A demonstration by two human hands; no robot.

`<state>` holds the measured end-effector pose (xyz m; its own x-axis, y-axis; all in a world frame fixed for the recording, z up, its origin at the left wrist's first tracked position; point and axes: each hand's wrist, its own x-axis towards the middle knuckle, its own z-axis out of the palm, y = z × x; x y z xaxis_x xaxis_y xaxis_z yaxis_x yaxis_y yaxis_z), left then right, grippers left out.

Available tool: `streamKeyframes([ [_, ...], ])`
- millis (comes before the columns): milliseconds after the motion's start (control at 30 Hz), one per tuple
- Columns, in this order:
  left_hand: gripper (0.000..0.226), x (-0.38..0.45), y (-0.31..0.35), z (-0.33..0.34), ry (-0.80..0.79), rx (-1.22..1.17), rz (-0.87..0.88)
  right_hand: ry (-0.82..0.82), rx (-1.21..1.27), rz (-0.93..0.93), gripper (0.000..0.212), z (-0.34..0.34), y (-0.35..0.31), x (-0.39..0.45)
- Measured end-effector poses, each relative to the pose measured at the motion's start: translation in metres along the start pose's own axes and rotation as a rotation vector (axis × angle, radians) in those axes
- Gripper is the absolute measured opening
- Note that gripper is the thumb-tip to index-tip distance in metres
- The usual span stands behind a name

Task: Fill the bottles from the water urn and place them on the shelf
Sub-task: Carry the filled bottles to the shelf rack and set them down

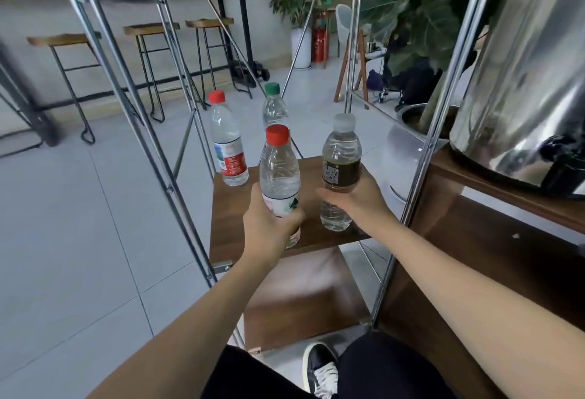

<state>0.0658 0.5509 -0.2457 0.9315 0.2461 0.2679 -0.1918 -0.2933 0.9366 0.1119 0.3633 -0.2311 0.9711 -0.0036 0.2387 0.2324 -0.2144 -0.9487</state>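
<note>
The steel water urn [519, 75] fills the 2 o'clock corner of the view, standing on a wooden board with its dark tap low at 3 o'clock. Left of it, near the centre, a small wooden shelf [234, 218] hangs in a chrome rod frame and carries the bottles.

The left hand [269, 221] wraps its fingers round the lower half of a clear red-capped bottle [280, 173], holding it upright over the shelf's near edge; whether its base touches the wood cannot be told. At 3 o'clock from it, just beside, the right hand [357, 199] grasps a clear white-capped bottle [340, 173] with a dark label around its middle, base on the shelf.

At 11 o'clock from the held pair, a second red-capped bottle with a red label [228, 148] stands free at the far left corner. A green-capped bottle [274, 107] stands at 12 o'clock, behind the left hand's bottle.

Three bar stools [148, 59] stand on the grey floor at 10 o'clock.
</note>
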Motion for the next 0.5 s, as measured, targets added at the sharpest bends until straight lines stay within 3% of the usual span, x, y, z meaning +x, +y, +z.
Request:
streamKeyframes([
  [267, 0.084, -0.032, -0.011, -0.005, 0.023, 0.07, 0.024, 0.029, -0.203, -0.001, 0.079, -0.005, 0.028, -0.034],
  [500, 0.084, -0.02, -0.018, -0.011, 0.073, 0.112, -0.016, 0.032, -0.203, -0.008, 0.076, -0.003, 0.035, -0.011],
])
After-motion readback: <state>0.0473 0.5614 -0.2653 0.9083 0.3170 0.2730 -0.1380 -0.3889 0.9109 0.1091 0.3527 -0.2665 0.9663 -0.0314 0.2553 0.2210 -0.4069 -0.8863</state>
